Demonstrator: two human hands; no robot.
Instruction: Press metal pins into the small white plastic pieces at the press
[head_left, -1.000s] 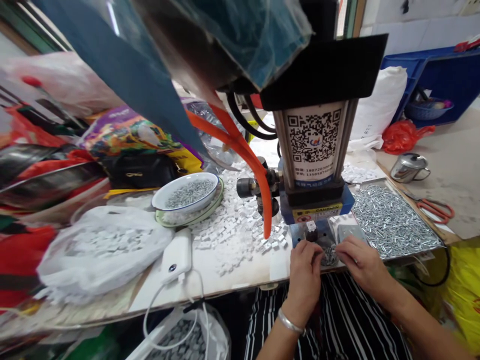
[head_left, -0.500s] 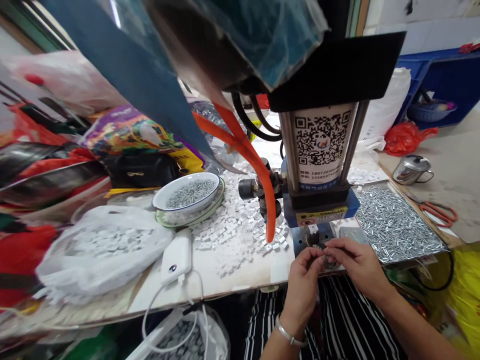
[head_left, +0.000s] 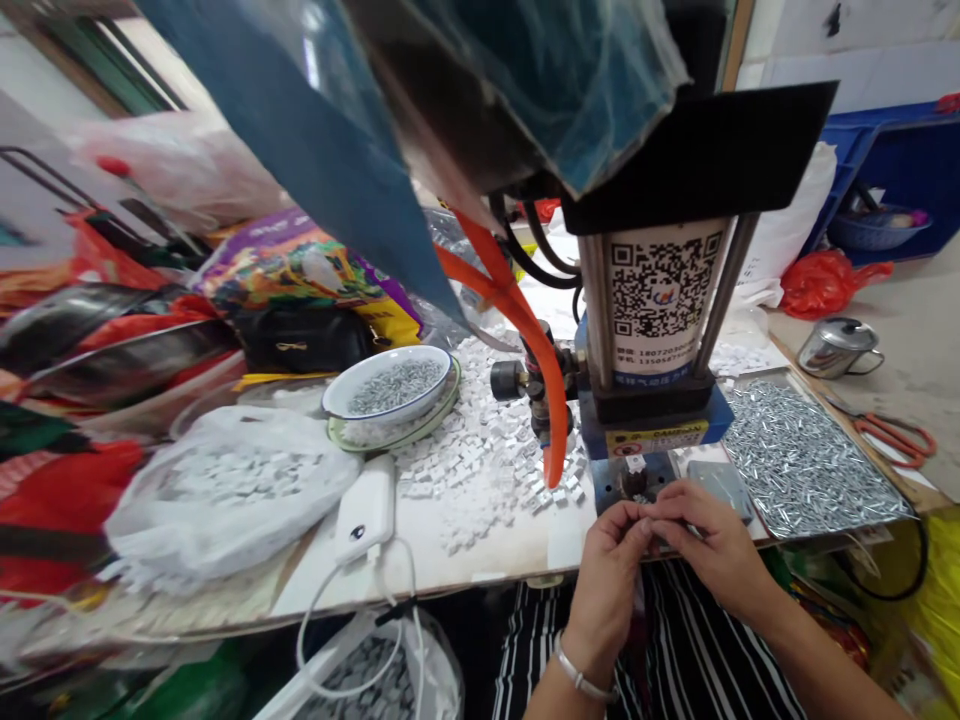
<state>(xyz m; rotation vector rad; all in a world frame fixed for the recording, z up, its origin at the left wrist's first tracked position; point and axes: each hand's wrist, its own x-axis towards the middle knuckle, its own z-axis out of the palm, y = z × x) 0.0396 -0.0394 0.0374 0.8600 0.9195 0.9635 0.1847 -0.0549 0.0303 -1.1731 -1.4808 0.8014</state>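
Note:
My left hand (head_left: 611, 570) and my right hand (head_left: 709, 540) meet at the table's front edge, just below the base plate (head_left: 626, 480) of a small pneumatic press (head_left: 656, 330). Both hands are pinched together, fingertips touching around a tiny part I cannot make out. A silver bangle sits on my left wrist. The press carries a QR-code label and an orange hose (head_left: 544, 370). Loose small white blocks (head_left: 472, 460) lie left of the press, and a tray of small metal pins (head_left: 806, 460) lies to its right.
A white bowl of metal pins (head_left: 390, 385) stands left of centre beside a white plastic bag of blocks (head_left: 225, 490) and a white power bank (head_left: 367, 510) with cable. Red scissors (head_left: 896, 435) and a steel pot (head_left: 836, 345) sit far right. Coloured bags crowd the left.
Both hands have lifted from the press base plate and drawn together toward me, fingertips now pinched against each other. The camera has shifted slightly left and up.

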